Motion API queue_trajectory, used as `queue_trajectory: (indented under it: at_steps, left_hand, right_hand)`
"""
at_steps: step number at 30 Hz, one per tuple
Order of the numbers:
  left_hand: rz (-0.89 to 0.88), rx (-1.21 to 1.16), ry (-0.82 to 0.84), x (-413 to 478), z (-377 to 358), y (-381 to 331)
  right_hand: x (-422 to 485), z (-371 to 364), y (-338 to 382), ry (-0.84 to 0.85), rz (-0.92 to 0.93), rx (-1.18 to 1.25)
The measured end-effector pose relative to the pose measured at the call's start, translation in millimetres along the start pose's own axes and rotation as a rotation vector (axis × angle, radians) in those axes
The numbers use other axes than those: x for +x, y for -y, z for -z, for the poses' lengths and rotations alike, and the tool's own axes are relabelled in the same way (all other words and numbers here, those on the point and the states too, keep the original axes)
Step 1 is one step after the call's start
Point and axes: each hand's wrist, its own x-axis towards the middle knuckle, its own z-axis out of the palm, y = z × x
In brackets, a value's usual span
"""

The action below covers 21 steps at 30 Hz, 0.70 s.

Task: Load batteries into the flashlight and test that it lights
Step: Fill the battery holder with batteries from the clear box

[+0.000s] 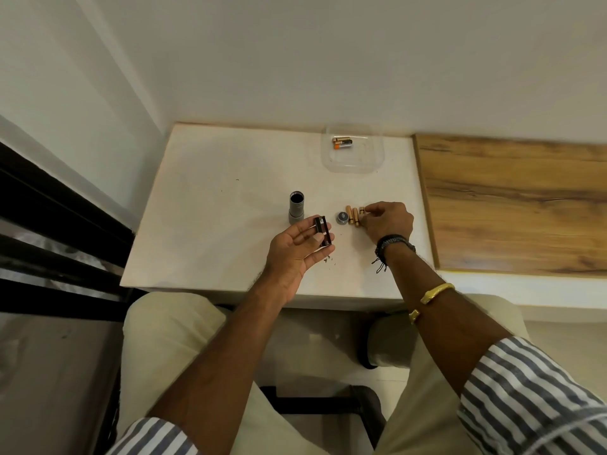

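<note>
The grey flashlight body (296, 210) stands upright on the white table (213, 208), its open end facing up. Its round grey end cap (342, 217) lies to the right. My left hand (295, 251), palm up, holds the black battery holder (322, 231) under its thumb. Three gold batteries lie side by side beside the cap. My right hand (387, 221) pinches the rightmost gold battery (361, 211), and two others (352, 215) lie loose to its left.
A clear plastic tray (353, 159) at the table's back holds a few more batteries (342, 142). A wooden board (512, 205) adjoins the table on the right. The wall stands behind, and dark rails run at the left.
</note>
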Motion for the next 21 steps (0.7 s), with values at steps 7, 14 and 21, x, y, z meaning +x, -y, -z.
queue_trajectory:
  at_steps: [7, 14, 21]
  left_hand:
    - [0.005, -0.037, -0.017, -3.0, -1.8, -1.9]
    - [-0.005, -0.064, 0.006, -1.4, -10.6, -8.3]
    - [-0.005, -0.113, 0.028, 1.6, -20.2, -15.8]
  right_hand:
    - [-9.2, 4.4, -0.5, -0.052, 0.033, 0.049]
    - [8.5, 11.0, 50.6, -0.095, 0.243, 0.263]
    - [71.7, -2.9, 104.1, -0.038, 0.473, -0.053]
